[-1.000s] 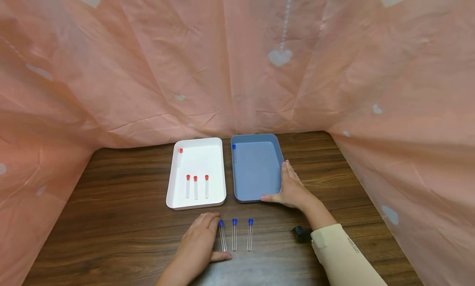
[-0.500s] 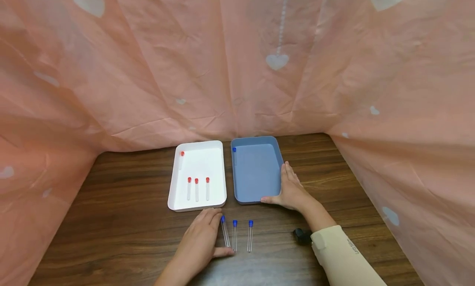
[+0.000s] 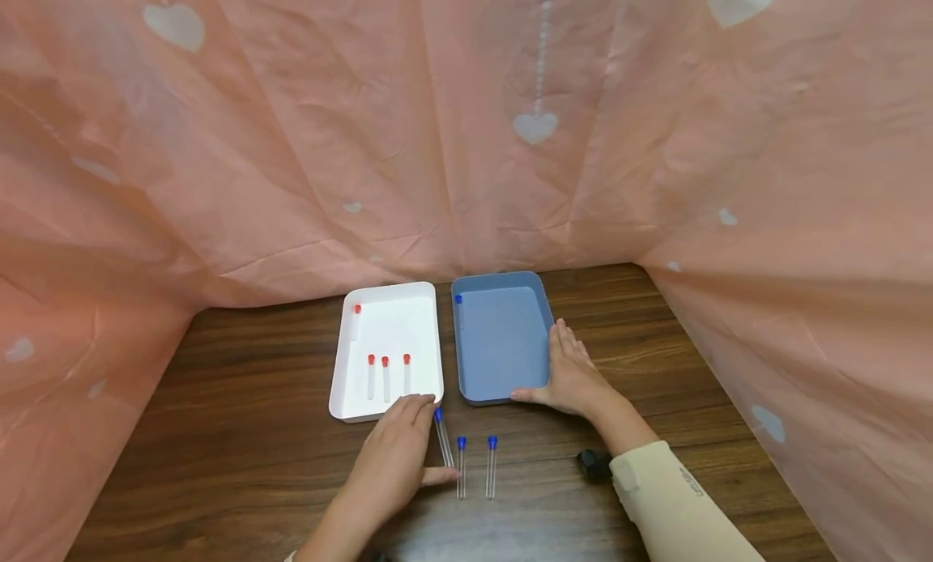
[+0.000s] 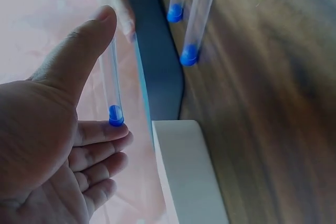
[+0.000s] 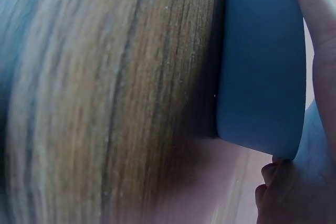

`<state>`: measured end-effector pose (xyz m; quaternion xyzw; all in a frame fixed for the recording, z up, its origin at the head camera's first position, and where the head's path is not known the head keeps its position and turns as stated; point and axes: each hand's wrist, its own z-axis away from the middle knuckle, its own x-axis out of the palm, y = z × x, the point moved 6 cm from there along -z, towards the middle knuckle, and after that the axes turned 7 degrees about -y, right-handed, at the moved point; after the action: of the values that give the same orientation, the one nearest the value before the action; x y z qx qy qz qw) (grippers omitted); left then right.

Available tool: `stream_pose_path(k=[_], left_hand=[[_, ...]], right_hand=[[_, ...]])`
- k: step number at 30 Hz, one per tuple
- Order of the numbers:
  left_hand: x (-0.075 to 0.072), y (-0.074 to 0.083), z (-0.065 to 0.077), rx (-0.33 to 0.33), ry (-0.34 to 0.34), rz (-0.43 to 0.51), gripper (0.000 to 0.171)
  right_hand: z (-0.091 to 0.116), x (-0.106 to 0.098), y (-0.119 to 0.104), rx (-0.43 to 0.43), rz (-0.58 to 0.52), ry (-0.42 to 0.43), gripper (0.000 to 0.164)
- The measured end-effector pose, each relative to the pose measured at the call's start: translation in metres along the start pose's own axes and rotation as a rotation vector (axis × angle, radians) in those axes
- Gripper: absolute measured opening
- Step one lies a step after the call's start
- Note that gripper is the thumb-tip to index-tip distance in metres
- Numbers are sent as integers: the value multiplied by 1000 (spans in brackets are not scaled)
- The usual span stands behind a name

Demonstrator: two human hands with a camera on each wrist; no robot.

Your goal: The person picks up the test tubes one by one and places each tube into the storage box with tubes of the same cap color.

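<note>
My left hand pinches a blue-capped test tube lengthwise, thumb at its clear end and index fingertip under its cap. The other fingers stay off the tube. It is lifted off the table, close to the near edge of a white tray. Two more blue-capped test tubes, a left one and a right one, lie on the table. My right hand rests at the near right corner of a blue-grey tray, thumb along the near wall and straight fingers along the right wall.
Several red-capped test tubes lie in the white tray. One blue-capped tube lies along the left wall inside the blue-grey tray. A pink curtain hangs behind the brown wooden table and along both sides.
The left hand has lifted the leftmost blue-capped tube from the table and moved it forward towards the trays. The right hand keeps its place at the blue-grey tray. The head view has tilted slightly.
</note>
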<state>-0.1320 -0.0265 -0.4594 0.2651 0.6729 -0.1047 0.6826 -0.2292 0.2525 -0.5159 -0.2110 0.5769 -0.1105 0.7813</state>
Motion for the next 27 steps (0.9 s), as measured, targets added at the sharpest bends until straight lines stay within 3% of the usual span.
stream_pose_path(k=[9, 18, 27], left_hand=[[-11, 11, -19, 36, 21, -23, 103], [-23, 26, -39, 117, 63, -124, 105], [-12, 14, -57, 101, 8, -78, 101]], right_hand=[[2, -1, -1, 8, 49, -1, 152], [5, -1, -2, -2, 97, 9, 148], [6, 0, -1, 0, 83, 0, 147]])
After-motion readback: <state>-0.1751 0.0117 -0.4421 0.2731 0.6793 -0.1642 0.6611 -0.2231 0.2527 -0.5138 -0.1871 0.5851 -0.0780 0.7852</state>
